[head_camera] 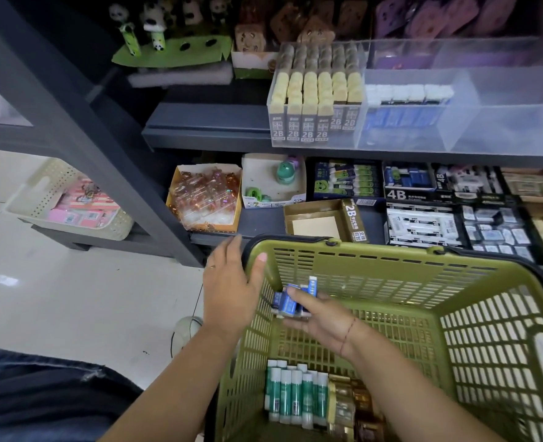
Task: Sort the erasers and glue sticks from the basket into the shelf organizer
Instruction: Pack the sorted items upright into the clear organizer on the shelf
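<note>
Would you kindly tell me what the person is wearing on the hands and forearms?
Both forearms are bare, with no sleeves in view. The left hand wears a thin metal ring on one finger; the right hand has a thin red thread bracelet around its wrist.

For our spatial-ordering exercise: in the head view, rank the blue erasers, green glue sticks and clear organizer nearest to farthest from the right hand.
1. blue erasers: gripped in the right hand.
2. glue sticks: lower, in the basket's near end.
3. clear organizer: up on the shelf.
</note>
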The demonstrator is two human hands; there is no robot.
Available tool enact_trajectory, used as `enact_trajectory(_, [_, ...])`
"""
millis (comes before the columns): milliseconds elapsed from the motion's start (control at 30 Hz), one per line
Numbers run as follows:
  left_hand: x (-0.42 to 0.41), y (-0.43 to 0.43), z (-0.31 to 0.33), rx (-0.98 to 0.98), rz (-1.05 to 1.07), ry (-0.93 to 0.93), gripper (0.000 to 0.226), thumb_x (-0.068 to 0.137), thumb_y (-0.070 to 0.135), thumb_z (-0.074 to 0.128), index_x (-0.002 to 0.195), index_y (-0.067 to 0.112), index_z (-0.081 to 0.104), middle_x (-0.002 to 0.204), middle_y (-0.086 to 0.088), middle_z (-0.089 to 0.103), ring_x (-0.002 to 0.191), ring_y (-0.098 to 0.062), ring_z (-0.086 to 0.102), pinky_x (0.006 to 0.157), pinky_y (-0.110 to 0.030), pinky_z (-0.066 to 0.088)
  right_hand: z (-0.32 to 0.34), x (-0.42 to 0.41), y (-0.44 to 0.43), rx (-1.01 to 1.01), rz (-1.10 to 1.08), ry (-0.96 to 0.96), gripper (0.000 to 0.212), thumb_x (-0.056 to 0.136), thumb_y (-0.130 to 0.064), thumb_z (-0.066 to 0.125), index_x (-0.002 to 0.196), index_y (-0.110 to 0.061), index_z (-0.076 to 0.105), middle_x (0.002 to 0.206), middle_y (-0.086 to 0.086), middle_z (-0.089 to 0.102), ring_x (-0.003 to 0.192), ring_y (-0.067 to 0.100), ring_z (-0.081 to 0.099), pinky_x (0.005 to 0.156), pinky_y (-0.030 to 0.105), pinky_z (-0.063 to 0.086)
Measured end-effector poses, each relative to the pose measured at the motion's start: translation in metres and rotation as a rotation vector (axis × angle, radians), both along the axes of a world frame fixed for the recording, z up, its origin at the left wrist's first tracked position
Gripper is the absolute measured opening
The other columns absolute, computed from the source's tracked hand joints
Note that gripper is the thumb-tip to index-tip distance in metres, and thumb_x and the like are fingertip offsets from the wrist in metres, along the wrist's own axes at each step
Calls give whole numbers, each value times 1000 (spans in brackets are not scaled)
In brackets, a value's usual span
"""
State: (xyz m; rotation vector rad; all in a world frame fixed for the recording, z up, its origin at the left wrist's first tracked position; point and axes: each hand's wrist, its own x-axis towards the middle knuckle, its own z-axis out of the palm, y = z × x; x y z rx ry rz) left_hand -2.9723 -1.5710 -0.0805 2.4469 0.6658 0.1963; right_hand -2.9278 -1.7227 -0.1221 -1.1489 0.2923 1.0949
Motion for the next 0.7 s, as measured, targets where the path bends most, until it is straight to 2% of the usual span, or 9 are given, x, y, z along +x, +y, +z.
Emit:
enact_trajectory(100, [12,-27,33,-160,-89,-154,59,96,54,33,144,20,40,147,5,38,137,-9,29,114,-28,23,44,6,-20,74,-9,-109,45,77,-26,65,112,3,61,113,18,63,103,27,60,87,35,55])
enact_trajectory(167, [18,-52,67,-515,-32,-149,54,94,55,35,141,30,42,145,13,39,132,-2,33,111,-27,27,77,11,-31,95,-17,-213,55,80,-28,64,121,7,55,110,16,61,101,26,58,80,32,56])
enact_trajectory(233, [20,-74,99,-948,27,-94,52,91,62,37,137,40,45,142,17,44,129,-2,39,108,-27,27,110,16,-36,82,5,-357,52,83,-33,61,125,-3,56,111,8,64,99,21,58,77,27,51])
enact_trajectory(300, [23,-89,120,-1268,42,-64,45,83,66,41,111,42,67,125,11,63,118,-6,55,107,-34,36,136,17,-35,-8,27,-545,34,91,-33,57,123,-20,56,112,-3,68,101,11,62,84,25,48])
enact_trajectory(367, [27,-99,138,-1434,71,-90,43,82,62,48,77,30,76,95,6,72,97,-7,66,91,-34,49,156,19,-29,-146,25,-732,18,94,-34,54,111,-32,56,113,-1,65,107,10,60,92,28,46])
enact_trajectory(433, [34,-102,149,-1523,112,-120,46,84,60,53,89,20,73,97,-3,70,100,-15,67,85,-35,50,167,21,-21,-331,-1,-918,16,92,-43,50,106,-36,54,117,1,57,114,15,53,100,36,41])
enact_trajectory(567, [38,-97,176,-1638,74,-121,63,87,63,46,113,9,64,107,-15,70,108,-28,65,99,-45,48,187,21,-18,-605,53,-1089,66,80,-74,24,127,-33,45,127,-2,46,123,20,38,107,46,30])
enact_trajectory(633, [39,-95,187,-1710,101,-99,69,88,63,45,118,4,63,111,-18,69,113,-30,63,94,-43,49,197,19,-20,-582,61,-1092,77,78,-74,16,141,-33,36,142,-8,35,136,16,25,115,43,19])
enact_trajectory(700, [40,-95,195,-1761,132,-121,65,89,60,47,120,5,62,119,-14,66,117,-28,60,89,-40,50,205,18,-20,-567,40,-1138,66,89,-62,16,145,-33,31,145,-12,31,138,9,21,118,37,12])
